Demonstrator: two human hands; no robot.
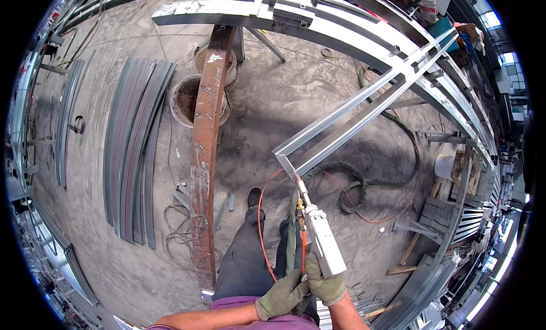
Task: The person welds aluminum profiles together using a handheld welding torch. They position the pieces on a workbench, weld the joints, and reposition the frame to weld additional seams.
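Observation:
My right hand, in a green-grey work glove, is wrapped round the back of a white hand-held welding gun with a copper-coloured nozzle. The nozzle tip is at the near corner of a galvanised steel frame; I cannot tell whether it touches. Two long parallel rails make up the frame, joined at the near end by a short crosspiece. My left hand, gloved alike, is closed round the green-sheathed cable below the gun, its fingertips partly hidden. An orange hose runs beside the gun.
A rusty steel beam stands left of my legs, with a bucket beside it. Steel strips lie further left. The frame's far end rests on long metal beams. Sheathed cable coils on the floor at right, near stacked blocks.

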